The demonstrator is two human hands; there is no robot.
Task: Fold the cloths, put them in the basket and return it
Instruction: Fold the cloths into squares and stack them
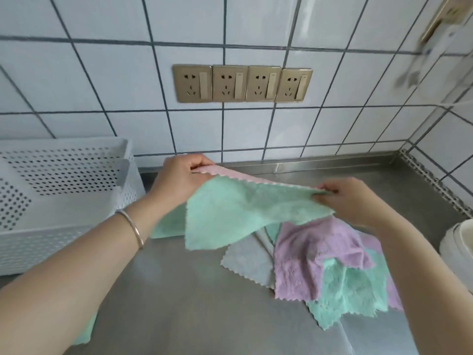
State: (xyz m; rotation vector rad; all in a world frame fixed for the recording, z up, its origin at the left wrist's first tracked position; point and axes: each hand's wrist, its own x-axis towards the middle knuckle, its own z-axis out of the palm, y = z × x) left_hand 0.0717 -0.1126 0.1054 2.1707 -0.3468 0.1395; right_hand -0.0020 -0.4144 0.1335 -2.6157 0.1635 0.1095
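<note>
A green cloth [238,211] hangs in the air above the steel counter [179,290], with a pink edge showing along its top. My left hand [179,178] pinches its far left corner and my right hand [350,198] pinches its right corner. Below it lies a loose pile: a grey cloth [249,257], a purple cloth [314,257] and another green cloth [350,295]. A white perforated basket [64,190] stands at the left against the wall, its inside looking bare. One more green cloth [85,331] peeks out under my left forearm.
Tiled walls close off the back and right, meeting in a corner. A row of gold sockets [242,83] sits on the back wall. A white appliance [458,249] stands at the counter's right edge. A white plug and cord [432,47] hang at the upper right.
</note>
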